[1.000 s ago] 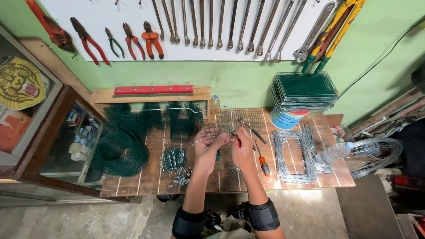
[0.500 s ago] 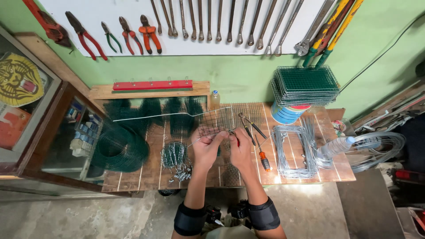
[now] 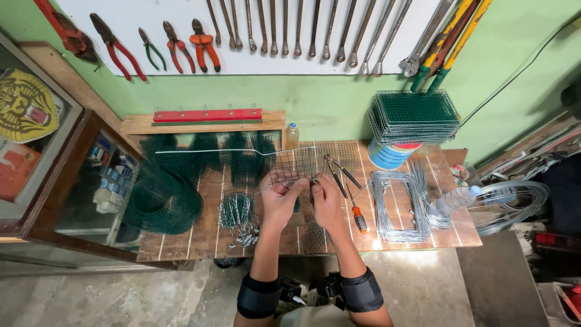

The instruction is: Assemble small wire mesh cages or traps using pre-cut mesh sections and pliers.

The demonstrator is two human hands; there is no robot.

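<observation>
- A person is working a small square of wire mesh (image 3: 293, 166) at the middle of a wooden desk (image 3: 200, 236), both hands raised just above the slats.
- The left hand (image 3: 279, 200) is pinching the mesh's near edge, fingers closed on the wire.
- The right hand (image 3: 325, 198) is closing on the same edge just beside it, fingers curled around the mesh and touching the left hand.
- A long straight wire (image 3: 236, 150) is running left from the mesh's far edge.
- The step in hand, by the look of it, is bending or fastening the mesh's near edge by hand.
- The next move is likely calling for a firm pinch with one hand while the other twists, or a reach for the pliers (image 3: 336, 171) lying just right of the mesh.
- A screwdriver with an orange handle (image 3: 359, 218) is lying near the right hand; wire frames (image 3: 399, 206) are stacking up further right.
- A roll of green mesh (image 3: 162, 203) is sitting at the left, small wire clips (image 3: 237, 213) between it and the hands.
</observation>
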